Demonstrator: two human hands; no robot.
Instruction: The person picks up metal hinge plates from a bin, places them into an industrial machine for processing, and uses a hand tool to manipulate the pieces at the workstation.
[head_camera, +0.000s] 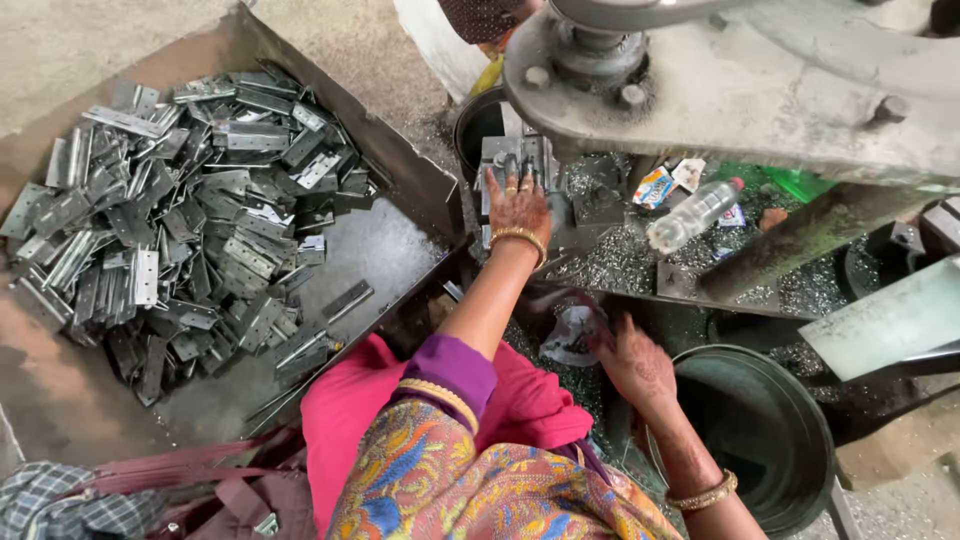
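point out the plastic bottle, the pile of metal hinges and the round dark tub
plastic bottle (693, 213), head view, middle of its clear body
pile of metal hinges (175, 215), head view, centre of the heap
round dark tub (815, 440), head view, right rim

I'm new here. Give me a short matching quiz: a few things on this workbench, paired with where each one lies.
Things:
1. metal hinges
2. plastic bottle
3. round dark tub
4. left hand

Places:
A. low at the right, beside the right hand
B. stretched forward at the press tooling
C. heaped in the tray at the left
D. lying on its side among metal chips

Pairs: 1-C, 2-D, 3-A, 4-B
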